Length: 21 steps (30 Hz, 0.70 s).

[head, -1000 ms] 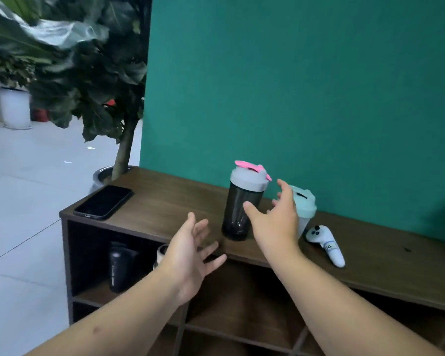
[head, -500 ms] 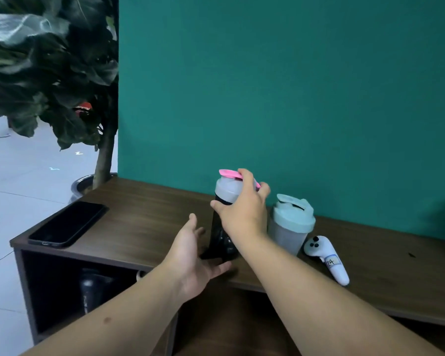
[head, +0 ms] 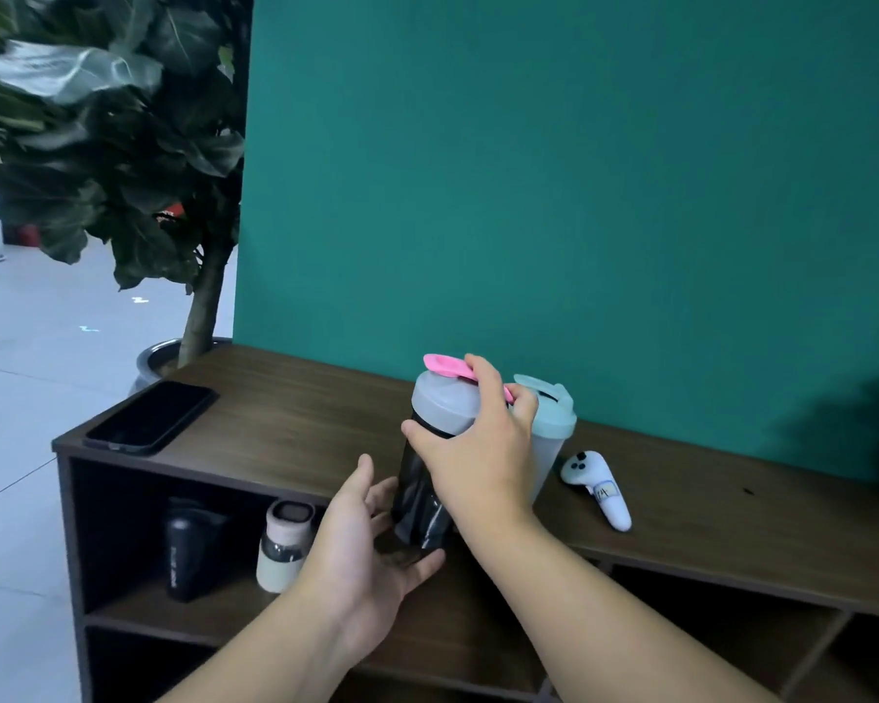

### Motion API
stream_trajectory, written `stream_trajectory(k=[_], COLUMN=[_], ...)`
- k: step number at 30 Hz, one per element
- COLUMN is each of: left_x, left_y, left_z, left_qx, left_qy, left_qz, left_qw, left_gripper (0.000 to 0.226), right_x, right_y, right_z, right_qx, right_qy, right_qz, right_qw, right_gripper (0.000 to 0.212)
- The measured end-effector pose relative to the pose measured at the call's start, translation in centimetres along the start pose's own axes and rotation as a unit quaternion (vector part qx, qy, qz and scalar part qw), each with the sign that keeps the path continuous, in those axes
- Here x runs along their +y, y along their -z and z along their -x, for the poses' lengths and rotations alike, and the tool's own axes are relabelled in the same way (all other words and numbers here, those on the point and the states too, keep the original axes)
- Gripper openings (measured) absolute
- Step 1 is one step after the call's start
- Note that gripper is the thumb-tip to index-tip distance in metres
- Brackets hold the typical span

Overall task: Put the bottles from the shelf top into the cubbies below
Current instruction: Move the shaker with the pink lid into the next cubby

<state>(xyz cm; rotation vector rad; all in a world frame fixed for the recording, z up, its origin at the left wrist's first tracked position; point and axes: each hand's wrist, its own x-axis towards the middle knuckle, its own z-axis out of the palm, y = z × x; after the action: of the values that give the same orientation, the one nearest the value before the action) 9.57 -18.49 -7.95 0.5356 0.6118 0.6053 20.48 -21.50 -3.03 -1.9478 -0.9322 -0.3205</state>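
A dark shaker bottle (head: 419,499) with a grey lid and pink flip cap is tilted at the front edge of the wooden shelf top (head: 285,423). My right hand (head: 478,449) is shut around its upper part and lid. My left hand (head: 366,555) is open, cupped under and beside the bottle's base. Behind my right hand a second shaker with a mint-green lid (head: 554,423) stands on the shelf top. In the upper left cubby (head: 123,530) stand a black bottle (head: 189,550) and a pale bottle with a beige cap (head: 282,545).
A black phone (head: 151,416) lies at the left end of the shelf top. A white handheld controller (head: 600,487) lies right of the bottles. A teal wall rises behind the shelf. A potted plant (head: 123,170) stands to the left on a pale floor.
My right hand went from reaching past the dark bottle to gripping its top, and has drawn it toward the front edge and tilted it. My left hand moved in under its base.
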Motion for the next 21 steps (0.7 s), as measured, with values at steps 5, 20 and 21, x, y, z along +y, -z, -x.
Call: stream_trajectory(k=[5,20,21], left_x=[-5.2,-13.7,-14.0], left_y=[2.7,9.2,9.4], left_z=[2.6,-5.6,-6.7], left_qx=[0.043,0.127,0.122], left_qy=[0.016,0.112,0.114], left_qz=[0.023,0.048,0.058], left_qw=[0.999,0.984,0.984], left_gripper=[0.053,0.069,0.071], right_x=[2.0,14.9,15.4], right_y=[1.7,-6.2,-6.9], right_z=[6.3,12.5,12.1], right_qx=[-0.008,-0.114,-0.116], right_qy=[0.017,-0.108,-0.112], right_qz=[0.005,-0.002,0.000], right_qw=[1.000,0.988,0.987], right_gripper=[0.086,0.091,0.090])
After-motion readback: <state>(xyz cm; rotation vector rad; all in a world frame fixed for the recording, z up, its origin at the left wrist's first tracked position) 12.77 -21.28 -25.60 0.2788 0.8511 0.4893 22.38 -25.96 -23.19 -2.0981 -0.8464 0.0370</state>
